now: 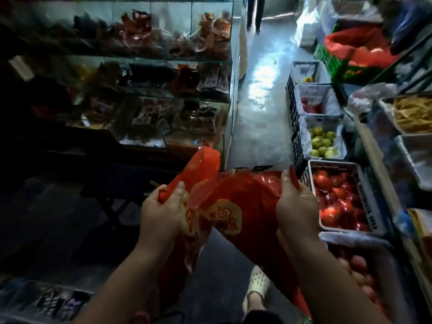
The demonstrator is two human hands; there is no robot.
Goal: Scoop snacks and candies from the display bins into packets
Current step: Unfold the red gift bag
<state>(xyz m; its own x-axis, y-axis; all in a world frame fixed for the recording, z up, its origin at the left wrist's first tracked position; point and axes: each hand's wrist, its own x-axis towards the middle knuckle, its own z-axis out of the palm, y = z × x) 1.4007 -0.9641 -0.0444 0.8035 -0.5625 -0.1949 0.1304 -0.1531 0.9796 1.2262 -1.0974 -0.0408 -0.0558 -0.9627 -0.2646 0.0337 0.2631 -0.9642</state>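
Dim shop aisle beside the glass snack bins (163,73), left hand (161,206) and right hand (295,204) both pinching the red plastic bag (233,202) mouth; looks thin, floppy, probably slippery, so grip the rim.

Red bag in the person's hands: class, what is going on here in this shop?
A person stands in a shop aisle and holds a red plastic bag with both hands, the left hand and right hand gripping its top edges as if to open it. Glass snack bins stand to the left. No scooping shows yet.
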